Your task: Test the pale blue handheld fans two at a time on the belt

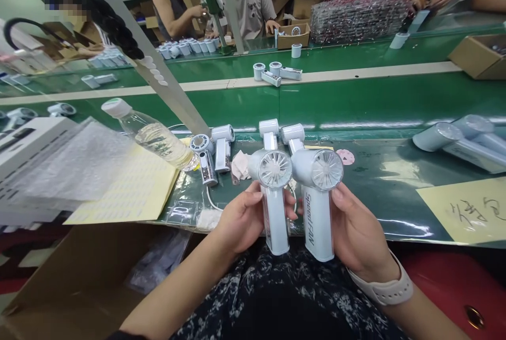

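My left hand (242, 220) is closed round the handle of a pale blue handheld fan (273, 197), held upright with its round grille facing me. My right hand (358, 229) grips a second pale blue fan (318, 192) marked "Speed FAN" on its handle, right beside the first. Both fans hover over my lap at the near edge of the green workbench (379, 182). A white watch band sits on my right wrist.
More fans (223, 145) lie on the bench just beyond my hands, with a tilted water bottle (154, 137) and yellow paper (134, 187) to the left. A conveyor (356, 100) carries further fans. Other people work across it. A cardboard box (79, 282) stands lower left.
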Available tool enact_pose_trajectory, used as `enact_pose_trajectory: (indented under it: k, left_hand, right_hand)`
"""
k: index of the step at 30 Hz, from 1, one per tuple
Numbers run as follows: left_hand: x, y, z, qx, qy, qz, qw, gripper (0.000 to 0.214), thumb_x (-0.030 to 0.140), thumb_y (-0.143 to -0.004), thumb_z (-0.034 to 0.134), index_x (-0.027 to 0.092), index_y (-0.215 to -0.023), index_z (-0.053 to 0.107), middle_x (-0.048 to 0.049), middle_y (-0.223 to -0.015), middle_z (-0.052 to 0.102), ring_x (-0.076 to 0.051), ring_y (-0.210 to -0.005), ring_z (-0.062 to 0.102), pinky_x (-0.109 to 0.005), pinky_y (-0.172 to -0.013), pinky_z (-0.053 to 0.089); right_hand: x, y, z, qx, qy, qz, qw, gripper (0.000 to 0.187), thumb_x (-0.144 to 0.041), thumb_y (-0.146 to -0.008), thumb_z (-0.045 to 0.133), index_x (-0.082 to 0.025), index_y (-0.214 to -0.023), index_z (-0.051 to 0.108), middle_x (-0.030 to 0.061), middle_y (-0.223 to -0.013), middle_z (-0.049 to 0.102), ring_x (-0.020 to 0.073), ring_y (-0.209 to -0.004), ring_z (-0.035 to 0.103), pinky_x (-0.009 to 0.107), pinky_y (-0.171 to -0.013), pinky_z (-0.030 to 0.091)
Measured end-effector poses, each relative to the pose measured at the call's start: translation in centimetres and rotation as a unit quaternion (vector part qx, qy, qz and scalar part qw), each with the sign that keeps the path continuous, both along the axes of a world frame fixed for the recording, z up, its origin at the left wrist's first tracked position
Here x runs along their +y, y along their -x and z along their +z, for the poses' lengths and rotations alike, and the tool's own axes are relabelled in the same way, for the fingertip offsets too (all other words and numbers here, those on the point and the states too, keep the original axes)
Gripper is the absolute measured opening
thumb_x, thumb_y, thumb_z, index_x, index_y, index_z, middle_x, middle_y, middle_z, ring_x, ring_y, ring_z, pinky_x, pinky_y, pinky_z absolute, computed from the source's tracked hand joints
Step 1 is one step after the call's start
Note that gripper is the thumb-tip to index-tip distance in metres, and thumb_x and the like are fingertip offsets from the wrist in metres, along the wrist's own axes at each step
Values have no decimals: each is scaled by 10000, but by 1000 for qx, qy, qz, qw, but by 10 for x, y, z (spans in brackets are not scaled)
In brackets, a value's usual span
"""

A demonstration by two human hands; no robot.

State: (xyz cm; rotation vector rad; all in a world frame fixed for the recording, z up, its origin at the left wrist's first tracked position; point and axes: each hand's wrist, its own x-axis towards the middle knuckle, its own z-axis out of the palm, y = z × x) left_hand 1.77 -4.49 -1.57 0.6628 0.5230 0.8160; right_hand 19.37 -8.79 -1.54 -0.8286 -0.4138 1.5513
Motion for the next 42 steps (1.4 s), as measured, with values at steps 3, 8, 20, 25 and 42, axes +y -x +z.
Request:
enact_pose_trajectory:
  k: [3,8,20,25,42]
  left_hand:
    - [0,3,3,25,-29,11,999,284,338,-816,690,183,-1038,603,-77,-971,763,-240,-832,746,-349,-753,575]
    - [-1,6,11,102,-72,38,991,449,351,-797,775,214,-1172,571,-81,-1057,767,-273,-921,753,-391,-814,586]
    - [3,6,-1,165,-73,53,982,597,518,-703,829,203,-1097,509,-87,-947,773,-250,-820,747,-318,-694,545]
    - [1,7,-3,159,-81,57,982,589,503,-730,814,197,-1125,501,-106,-974,781,-255,-846,748,-328,-713,548]
    - [-1,20,16,241,-298,27,923,394,309,-778,762,225,-1130,608,-103,-1103,723,-281,-1059,663,-421,-948,481]
  right_hand:
    - [1,0,1,1,11,-31,999,312,-359,-869,683,-309,-1176,690,16,-1033,753,199,-881,701,325,-751,600]
    - [4,-2,-1,-6,41,-20,999,475,-372,-914,627,-306,-1379,559,58,-973,776,221,-796,728,359,-708,610]
    - [8,1,-3,-22,91,-13,996,464,-344,-930,596,-209,-1372,563,85,-930,785,216,-735,736,337,-663,625]
    - [7,1,-6,-14,78,8,997,343,-371,-920,578,-204,-1210,652,78,-900,785,214,-738,725,348,-672,616]
    - [-7,-14,-10,-295,-155,15,943,530,-246,-751,825,-321,-1225,602,46,-1281,689,315,-1274,575,502,-1099,432]
